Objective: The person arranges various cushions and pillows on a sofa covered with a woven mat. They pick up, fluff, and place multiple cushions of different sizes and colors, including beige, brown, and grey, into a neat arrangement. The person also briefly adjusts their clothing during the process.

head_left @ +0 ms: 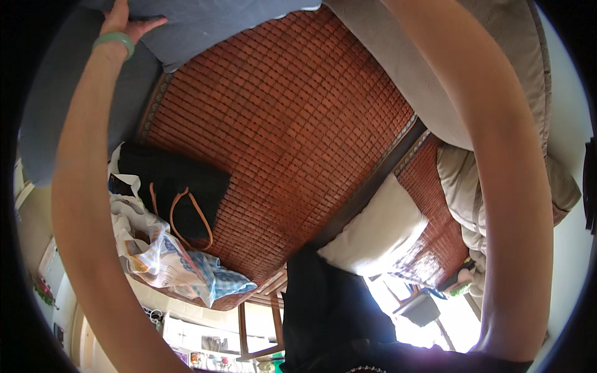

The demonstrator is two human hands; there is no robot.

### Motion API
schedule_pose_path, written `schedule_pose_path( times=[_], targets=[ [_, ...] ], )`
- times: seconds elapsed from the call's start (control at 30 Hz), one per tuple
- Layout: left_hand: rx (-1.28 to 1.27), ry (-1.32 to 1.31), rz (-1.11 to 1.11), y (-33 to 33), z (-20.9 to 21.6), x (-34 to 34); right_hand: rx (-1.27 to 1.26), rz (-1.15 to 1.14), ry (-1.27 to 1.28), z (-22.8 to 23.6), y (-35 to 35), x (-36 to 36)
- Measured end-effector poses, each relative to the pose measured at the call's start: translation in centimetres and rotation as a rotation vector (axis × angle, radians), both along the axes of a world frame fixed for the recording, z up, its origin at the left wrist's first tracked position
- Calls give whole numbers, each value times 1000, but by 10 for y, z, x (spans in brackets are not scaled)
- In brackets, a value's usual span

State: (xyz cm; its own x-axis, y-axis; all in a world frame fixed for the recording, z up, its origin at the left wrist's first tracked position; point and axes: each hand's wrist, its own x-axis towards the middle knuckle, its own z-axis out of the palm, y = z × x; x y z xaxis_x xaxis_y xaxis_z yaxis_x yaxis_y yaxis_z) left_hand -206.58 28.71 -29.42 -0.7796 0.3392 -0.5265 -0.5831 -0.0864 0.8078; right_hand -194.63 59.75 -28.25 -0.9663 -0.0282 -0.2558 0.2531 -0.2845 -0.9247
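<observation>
My left hand (118, 23), with a pale green bangle at its wrist, reaches to the far left. Its thumb is stretched out to the side over a blue-grey cushion (211, 28), which it seems to touch; the fingertips are cut off by the upper edge. My right forearm (497, 112) runs up past a large beige-grey cushion (392, 62), and the right hand lies out of the picture. Between both arms spreads a reddish-brown seat mat (280, 112) of small tiles.
At the left lie a black bag (149, 165) with tan handles and white plastic bags (146, 236). A white pillow (379, 230) rests on another mat section at the right. Beyond it are bunched beige cushions (460, 186). A wooden chair frame (277, 320) stands below.
</observation>
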Motion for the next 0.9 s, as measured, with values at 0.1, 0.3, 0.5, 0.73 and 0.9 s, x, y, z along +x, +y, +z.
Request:
schedule_pose_path(
  times=[0.1, 0.3, 0.5, 0.73, 0.9],
  targets=[
    [-23, -58, -17, -17, 6, 7, 25, -230, -104, -19, -7, 3],
    [-204, 206, 86, -57, -29, 89, 77, 192, -158, -40, 51, 166],
    [-325, -244, -620, -86, -110, 378, 332, -558, -805, -69, -16, 459],
    [-409, -356, -1167, -63, -131, 684, 959, -729, -1367, -89, -84, 836],
    [-673, -263, -1368, -53, -116, 708, 48, -886, -1602, -87, -174, 969]
  ],
)
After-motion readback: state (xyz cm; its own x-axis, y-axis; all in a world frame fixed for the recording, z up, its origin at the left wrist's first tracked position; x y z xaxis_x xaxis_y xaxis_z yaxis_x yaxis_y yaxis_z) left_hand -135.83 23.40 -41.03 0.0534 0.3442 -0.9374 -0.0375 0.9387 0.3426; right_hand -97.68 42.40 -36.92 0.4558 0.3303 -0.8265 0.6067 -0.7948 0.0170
